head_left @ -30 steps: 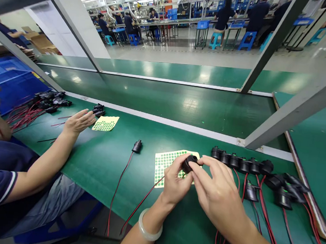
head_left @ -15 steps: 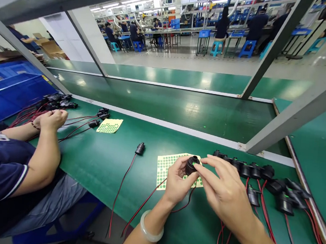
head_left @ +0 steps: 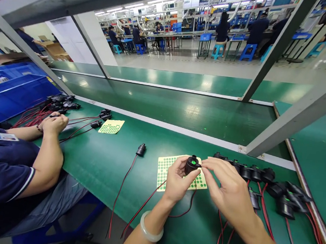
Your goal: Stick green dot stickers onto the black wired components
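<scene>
My left hand (head_left: 179, 180) is closed round a black cylindrical part (head_left: 191, 167), which looks like a small pump with a stub on top. A round green sticker (head_left: 193, 162) shows on its upper face. Red and black wires (head_left: 191, 202) trail from it onto the bench. The thumb and fingers of my right hand (head_left: 226, 183) pinch a thin black stub at the part's right side. Beneath my hands lies a yellow sheet of green dot stickers (head_left: 163, 164). Another black part (head_left: 141, 149) with wires rests on the bench to the left.
Several black wired parts (head_left: 255, 172) stand in rows at the right. A co-worker's hands (head_left: 54, 122) are at the left, by a second sticker sheet (head_left: 111, 126), a pile of wired parts (head_left: 57, 103) and a blue bin (head_left: 14, 93). Metal posts (head_left: 293, 100) rise behind the bench.
My right fingers have moved off the green sticker to the part's side stub. The sticker now shows fully on the part's face. My left hand keeps its hold.
</scene>
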Demonstrator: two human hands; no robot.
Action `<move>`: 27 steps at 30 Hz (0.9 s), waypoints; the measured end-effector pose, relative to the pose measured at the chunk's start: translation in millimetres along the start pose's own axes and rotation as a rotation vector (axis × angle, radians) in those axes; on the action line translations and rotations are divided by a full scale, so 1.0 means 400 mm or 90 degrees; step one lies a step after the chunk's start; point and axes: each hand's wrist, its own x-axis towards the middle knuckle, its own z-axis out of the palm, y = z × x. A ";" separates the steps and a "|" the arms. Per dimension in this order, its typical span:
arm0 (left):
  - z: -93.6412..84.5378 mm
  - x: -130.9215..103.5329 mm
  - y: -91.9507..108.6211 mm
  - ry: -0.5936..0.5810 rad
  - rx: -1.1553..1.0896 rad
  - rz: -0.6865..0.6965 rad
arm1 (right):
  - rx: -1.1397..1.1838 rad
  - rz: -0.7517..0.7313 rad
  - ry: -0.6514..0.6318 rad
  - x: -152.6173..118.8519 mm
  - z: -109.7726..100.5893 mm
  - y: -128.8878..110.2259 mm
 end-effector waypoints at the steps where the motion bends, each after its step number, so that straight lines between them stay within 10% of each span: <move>1: 0.000 0.000 0.001 -0.004 -0.003 -0.003 | 0.008 0.001 -0.001 0.000 0.000 0.001; 27: -0.002 0.011 0.006 0.025 0.003 -0.033 | -0.148 -0.096 -0.138 -0.012 0.015 0.005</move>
